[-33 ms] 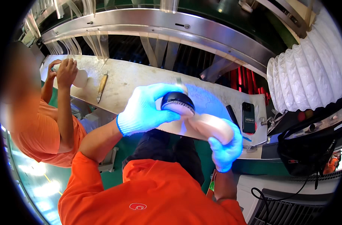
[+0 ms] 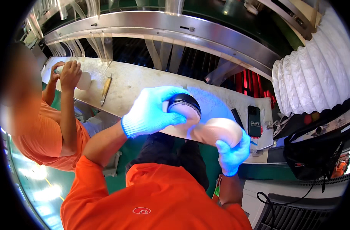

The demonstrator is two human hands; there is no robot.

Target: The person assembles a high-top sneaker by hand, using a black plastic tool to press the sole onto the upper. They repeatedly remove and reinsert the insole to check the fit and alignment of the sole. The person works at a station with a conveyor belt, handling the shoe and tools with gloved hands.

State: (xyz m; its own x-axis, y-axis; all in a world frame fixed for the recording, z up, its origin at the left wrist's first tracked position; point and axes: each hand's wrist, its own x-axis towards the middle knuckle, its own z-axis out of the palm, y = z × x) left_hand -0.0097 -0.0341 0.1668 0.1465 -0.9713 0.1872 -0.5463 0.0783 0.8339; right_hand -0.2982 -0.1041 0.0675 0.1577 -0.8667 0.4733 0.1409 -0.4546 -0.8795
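My gloved left hand [image 2: 150, 111] is closed round a black shoe upper [image 2: 185, 100], with its stitched edge and pale underside turned toward the right. In my gloved right hand [image 2: 233, 153] is a pale, rounded piece [image 2: 221, 130] that looks like a shoe sole, blurred by motion. Thumb and fingers grip its right end. Both pieces are held above the front edge of the worktable, their near ends close together; whether they touch I cannot tell. Blue light falls on the gloves and the table behind them.
On the pale worktable [image 2: 131, 74] lie a wooden-handled knife [image 2: 106, 90] and a dark phone [image 2: 254, 120]. A co-worker [image 2: 52, 134] at left handles a white piece [image 2: 83, 80]. Metal machinery [image 2: 156, 25] with clear strips runs behind; a white duct [image 2: 313, 76] and black bag [image 2: 315, 153] are at right.
The pale piece in my right hand has turned, showing more of its broad face. The black upper has tilted slightly, exposing more pale underside. Both hands stay nearly in place.
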